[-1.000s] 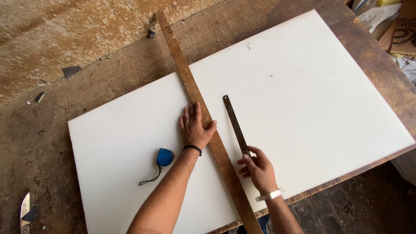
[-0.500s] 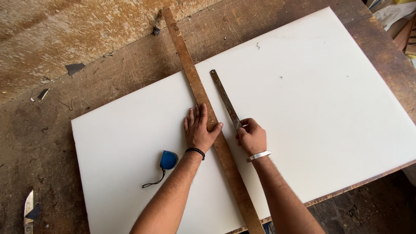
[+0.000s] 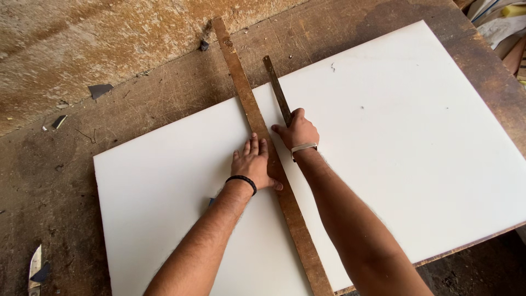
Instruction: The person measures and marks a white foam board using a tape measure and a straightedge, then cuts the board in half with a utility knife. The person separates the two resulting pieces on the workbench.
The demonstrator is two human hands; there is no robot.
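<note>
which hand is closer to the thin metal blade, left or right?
Right. The right hand grips the thin metal blade at its near end. The left hand lies flat on the wooden straightedge, on the blade's other side, not touching it.

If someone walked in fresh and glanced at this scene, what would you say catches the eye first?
Most striking is the large white board covering most of the worn wooden table. A long brown wooden straightedge runs diagonally across it, pressed flat by the left hand near the middle. Just to its right, the right hand grips a slim dark metal blade lying alongside the straightedge.
</note>
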